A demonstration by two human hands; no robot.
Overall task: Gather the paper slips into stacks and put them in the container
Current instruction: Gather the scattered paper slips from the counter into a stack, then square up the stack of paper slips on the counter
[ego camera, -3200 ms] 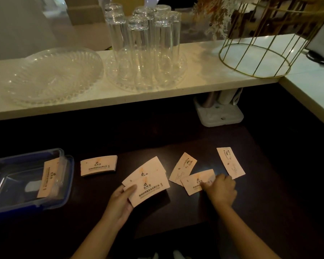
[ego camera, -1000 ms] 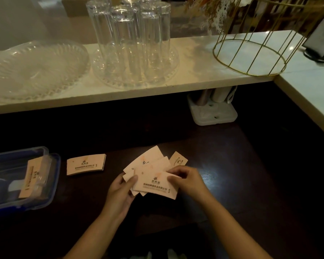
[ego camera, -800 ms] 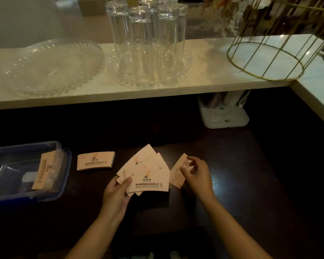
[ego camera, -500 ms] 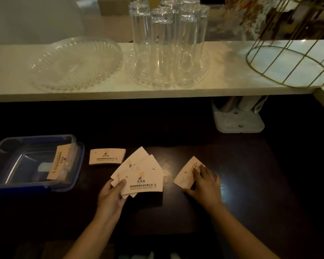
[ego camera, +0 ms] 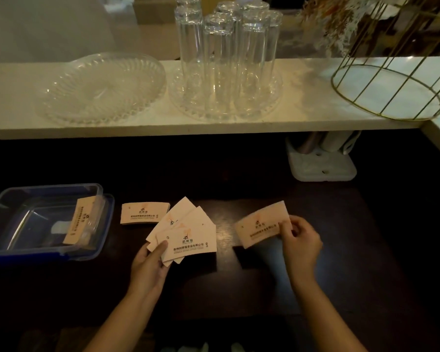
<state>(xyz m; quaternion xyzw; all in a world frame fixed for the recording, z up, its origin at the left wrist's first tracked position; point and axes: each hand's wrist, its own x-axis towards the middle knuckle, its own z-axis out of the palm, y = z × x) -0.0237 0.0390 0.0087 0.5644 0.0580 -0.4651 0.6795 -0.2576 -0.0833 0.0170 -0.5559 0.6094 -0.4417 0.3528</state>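
While the left hand [ego camera: 150, 262] keeps its thumb clamped over a loose fan of slips [ego camera: 186, 235], the right hand [ego camera: 300, 242] has lifted the last loose slip [ego camera: 262, 226] off the dark table [ego camera: 366, 250], where half a second ago it lay flat under the fingers. It is now pinched at its right edge, well apart from the fan. No single slips remain scattered on the table, so gathering looks nearly done; the likely next step is laying this slip on the fan and squaring it into a stack.

A finished stack [ego camera: 144, 215] lies on the table just beside the blue-rimmed clear container [ego camera: 0, 252], which already holds 1 stack [ego camera: 79, 219] leaning against its right wall (how thick, I cannot tell).

On the pale shelf [ego camera: 302, 72] behind stand a glass dish [ego camera: 99, 87], upturned tumblers [ego camera: 226, 59] on a tray, and a gold wire frame [ego camera: 391, 90]. Nothing sits between the hands and the container except the waiting stack.
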